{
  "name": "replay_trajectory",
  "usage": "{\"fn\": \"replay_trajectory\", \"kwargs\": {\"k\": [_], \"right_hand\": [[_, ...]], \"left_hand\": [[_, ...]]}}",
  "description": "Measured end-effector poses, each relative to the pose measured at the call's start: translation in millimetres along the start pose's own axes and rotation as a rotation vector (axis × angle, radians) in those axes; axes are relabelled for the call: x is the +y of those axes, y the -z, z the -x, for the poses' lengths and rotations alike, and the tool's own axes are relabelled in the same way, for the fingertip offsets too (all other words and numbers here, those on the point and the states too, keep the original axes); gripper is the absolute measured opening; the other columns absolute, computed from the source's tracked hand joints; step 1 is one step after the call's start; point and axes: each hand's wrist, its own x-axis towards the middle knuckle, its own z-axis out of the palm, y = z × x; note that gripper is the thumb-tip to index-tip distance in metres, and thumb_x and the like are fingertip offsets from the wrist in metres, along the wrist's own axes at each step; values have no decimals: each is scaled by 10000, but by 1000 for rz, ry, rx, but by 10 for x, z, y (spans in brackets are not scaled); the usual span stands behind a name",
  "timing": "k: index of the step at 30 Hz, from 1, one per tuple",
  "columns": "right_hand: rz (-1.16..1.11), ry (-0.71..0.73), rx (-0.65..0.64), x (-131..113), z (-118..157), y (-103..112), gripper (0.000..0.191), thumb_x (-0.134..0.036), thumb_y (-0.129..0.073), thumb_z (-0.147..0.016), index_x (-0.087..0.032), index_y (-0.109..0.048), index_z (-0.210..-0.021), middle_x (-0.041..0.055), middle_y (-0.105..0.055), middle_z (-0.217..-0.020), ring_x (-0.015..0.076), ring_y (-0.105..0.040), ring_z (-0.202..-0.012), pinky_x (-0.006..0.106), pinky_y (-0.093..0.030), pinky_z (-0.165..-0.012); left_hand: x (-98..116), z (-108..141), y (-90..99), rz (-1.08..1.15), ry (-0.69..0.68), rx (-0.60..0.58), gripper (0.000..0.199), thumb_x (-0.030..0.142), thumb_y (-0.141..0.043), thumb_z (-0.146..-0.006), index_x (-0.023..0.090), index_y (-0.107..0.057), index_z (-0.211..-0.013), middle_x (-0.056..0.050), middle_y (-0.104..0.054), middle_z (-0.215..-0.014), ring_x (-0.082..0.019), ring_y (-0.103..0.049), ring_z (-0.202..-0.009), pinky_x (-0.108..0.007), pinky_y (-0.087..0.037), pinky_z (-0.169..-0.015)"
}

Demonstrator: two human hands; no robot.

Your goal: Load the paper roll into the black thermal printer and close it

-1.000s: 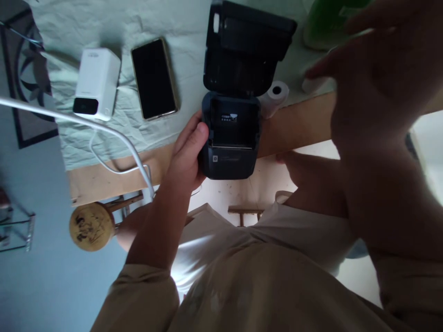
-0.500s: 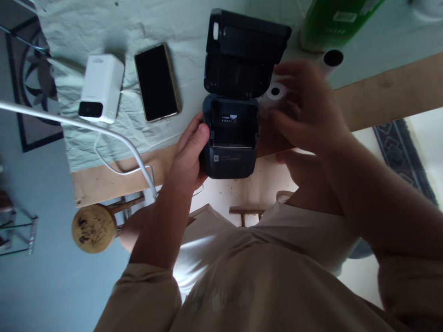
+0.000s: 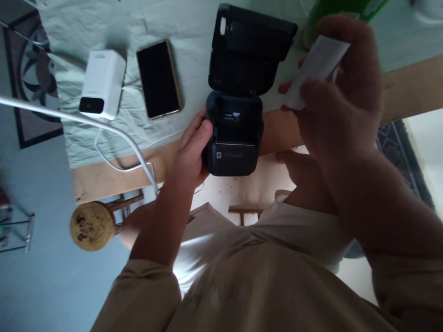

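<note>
A black label printer (image 3: 233, 161) is held over the table's front edge, its lid (image 3: 249, 50) swung up and its inner bay without a roll. My left hand (image 3: 194, 147) grips the printer's left side, thumb on the rim. To the right of the lid, my right hand (image 3: 342, 97) is closed around a white paper roll (image 3: 320, 62), which is tilted and slightly blurred. The fingers cover part of the roll.
A phone (image 3: 159, 78) and a white power bank (image 3: 102, 85) lie left on the pale green cloth (image 3: 187, 27). A white cable (image 3: 114, 129) crosses the left side. A green container (image 3: 323, 16) stands at the back right. Below is a round wooden stool (image 3: 92, 226).
My right hand has moved right and up, and now holds a white roll. The small roll beside the printer no longer shows there. My left hand and the printer have barely shifted.
</note>
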Motion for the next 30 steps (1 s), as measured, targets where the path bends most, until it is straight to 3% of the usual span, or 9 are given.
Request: {"fn": "replay_trajectory", "kwargs": {"k": [3,7,10,13,16,20,23,27,30], "right_hand": [[212,349,-23,-135,81,-54,470,-228,-563,-867,-323,-496,-1323,-51,-494,-1417,143,-506,-1326,312,-518,-1096],[332,634,-56,-94,93,-187,476,-296,-596,-901,-246,-427,-1343,-3,-552,-1333,93,-572,-1153,230,-549,-987],[472,573,-14,-58,79,-290,231,-282,-582,-908,-192,-529,-1114,19,-627,-1104,81,-608,-997,196,-535,-800],[610,551,-15,-51,72,-342,58,-196,-516,-911,-185,-564,-942,9,-652,-1038,76,-612,-868,221,-476,-715],[604,593,-28,-41,77,-340,108,-196,-518,-893,-187,-623,-873,1,-650,-1113,108,-620,-918,263,-470,-751],[567,638,-43,-52,120,-313,115,-260,-584,-884,-208,-679,-844,8,-634,-962,112,-546,-881,288,-416,-791],[518,725,-125,-62,176,-318,47,-256,-631,-865,-222,-659,-849,-7,-619,-878,101,-492,-821,294,-356,-757],[466,814,-190,-43,209,-306,94,-307,-677,-839,-230,-633,-870,-40,-644,-871,120,-546,-859,309,-346,-743],[306,793,-115,-46,161,-216,149,-336,-589,-894,-200,-613,-838,-20,-606,-806,90,-564,-827,295,-424,-760]], "left_hand": [[-6,-8,3,13,8,-14,272,434,-599,-938,204,-717,-1023,18,-725,-1010,-160,-689,-1118,-267,-532,-1088],[2,-6,12,-16,3,-17,263,412,-590,-947,201,-710,-1048,4,-716,-1010,-179,-670,-1175,-299,-525,-1106],[9,-4,10,-13,10,-25,293,437,-601,-939,207,-701,-1089,-4,-713,-1028,-187,-665,-1185,-313,-524,-1109],[12,-5,-3,-30,1,-20,308,458,-619,-923,191,-694,-1056,-14,-708,-1023,-197,-657,-1198,-314,-520,-1109],[8,-6,-11,-23,9,-2,297,454,-631,-910,185,-687,-1023,-14,-707,-997,-204,-650,-1209,-322,-518,-1108],[-9,4,9,45,24,-38,352,482,-687,-853,189,-683,-1049,-29,-709,-1004,-223,-634,-1240,-316,-552,-1057],[-19,15,39,59,8,-83,443,505,-755,-780,186,-681,-1078,-40,-705,-982,-225,-673,-1151,-280,-603,-910],[-26,15,83,14,31,-127,466,272,-843,-701,226,-655,-1125,4,-688,-942,-112,-684,-833,-179,-573,-686],[-42,2,113,-27,40,-131,542,143,-855,-650,243,-642,-1138,20,-679,-963,-73,-655,-786,-154,-557,-693]]}}
